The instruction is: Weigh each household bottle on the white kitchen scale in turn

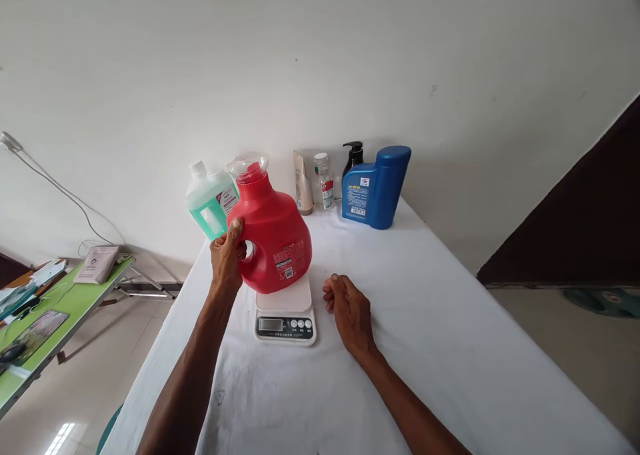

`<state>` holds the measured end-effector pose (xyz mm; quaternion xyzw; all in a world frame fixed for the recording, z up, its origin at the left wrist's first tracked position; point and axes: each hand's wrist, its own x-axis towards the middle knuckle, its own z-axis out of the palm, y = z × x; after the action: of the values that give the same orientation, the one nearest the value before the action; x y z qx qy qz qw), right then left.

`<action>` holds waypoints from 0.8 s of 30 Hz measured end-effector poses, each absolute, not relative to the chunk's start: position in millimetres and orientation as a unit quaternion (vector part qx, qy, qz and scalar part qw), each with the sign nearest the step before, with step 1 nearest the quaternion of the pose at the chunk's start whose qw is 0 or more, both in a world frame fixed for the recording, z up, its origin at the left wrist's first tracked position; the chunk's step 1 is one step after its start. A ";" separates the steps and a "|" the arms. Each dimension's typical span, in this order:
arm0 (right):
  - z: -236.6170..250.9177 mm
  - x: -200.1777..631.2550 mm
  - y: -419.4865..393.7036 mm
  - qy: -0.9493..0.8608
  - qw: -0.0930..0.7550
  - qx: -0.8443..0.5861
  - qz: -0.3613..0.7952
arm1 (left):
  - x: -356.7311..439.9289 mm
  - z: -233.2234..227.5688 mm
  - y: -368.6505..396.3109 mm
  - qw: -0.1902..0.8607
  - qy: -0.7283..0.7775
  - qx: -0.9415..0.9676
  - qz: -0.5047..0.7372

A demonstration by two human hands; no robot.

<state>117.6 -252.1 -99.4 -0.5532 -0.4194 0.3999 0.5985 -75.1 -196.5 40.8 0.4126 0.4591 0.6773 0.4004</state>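
My left hand [229,255] is wrapped round the handle of a red jug [275,225], which tilts a little to the left. The jug is over the white kitchen scale [285,318]; whether its base touches the platform I cannot tell. A clear plastic cup or cap [245,165] shows at the jug's neck, and its exact seating is unclear. To the right of the scale, my right hand [350,308] rests near the white cloth with its fingers curled; anything inside them is hidden.
Along the wall stand a green-liquid bottle [213,212], a beige tube [303,185], a small clear bottle [325,182], a black pump bottle [354,155] and a blue jug [377,188]. A white cloth [410,348] covers the table. A green side table [55,328] stands left.
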 end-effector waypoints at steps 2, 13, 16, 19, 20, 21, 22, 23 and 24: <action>-99.3 118.1 -252.5 -0.419 0.598 -0.552 0.403 | -62.4 47.2 -181.3 0.407 0.453 0.399 0.685; -104.6 120.1 -253.6 -0.407 0.601 -0.551 0.411 | 29.3 22.2 -65.8 0.433 0.492 0.364 0.662; -107.2 120.3 -252.9 -0.404 0.599 -0.553 0.415 | 42.6 13.1 -49.2 0.426 0.518 0.369 0.644; -107.5 120.7 -252.6 -0.402 0.596 -0.557 0.416 | 50.9 7.0 -39.9 0.417 0.532 0.374 0.635; -107.0 120.9 -252.6 -0.400 0.596 -0.559 0.415 | 52.9 5.3 -38.0 0.414 0.532 0.376 0.635; -106.4 121.0 -252.6 -0.398 0.596 -0.562 0.414 | 54.5 3.6 -36.5 0.410 0.532 0.378 0.637; -105.6 121.1 -252.6 -0.396 0.595 -0.564 0.414 | 55.7 1.9 -35.3 0.408 0.530 0.379 0.640; -104.9 121.2 -252.4 -0.394 0.595 -0.565 0.414 | 56.6 0.3 -34.3 0.406 0.528 0.379 0.643; -104.3 121.3 -252.2 -0.393 0.594 -0.567 0.414 | 57.1 -1.3 -33.4 0.404 0.527 0.378 0.645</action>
<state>121.3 -252.2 -104.3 -0.5670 -0.3927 0.4141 0.5939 57.1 -33.4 -1.3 0.3776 0.5270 0.6453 0.4041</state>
